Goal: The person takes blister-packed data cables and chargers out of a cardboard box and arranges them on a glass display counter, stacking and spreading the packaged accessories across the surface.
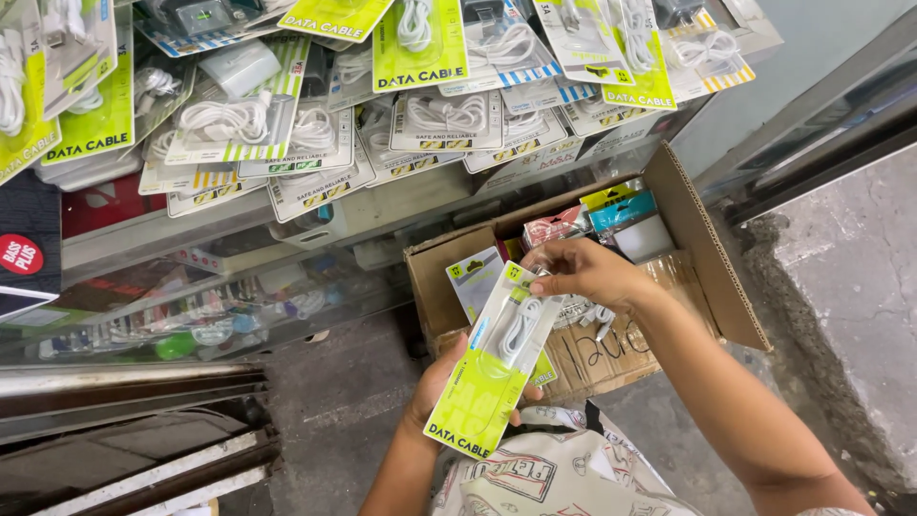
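The left hand [441,382] grips the lower end of a green cable packet [492,368] from beneath, its fingers wrapped round a small stack. The packet's long axis runs diagonally, up and to the right, to where the right hand [583,272] pinches the top edge between closed fingertips, just above the open cardboard box [712,277].

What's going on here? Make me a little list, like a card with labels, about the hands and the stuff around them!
place: shop corner with a glass counter
left hand: holds a lime-green cable pack from below
right hand: pinches the top of the same pack
behind the hands: open cardboard box with more small packs inside
above: many hanging cable packs, white cables in clear fronts
floor: grey concrete
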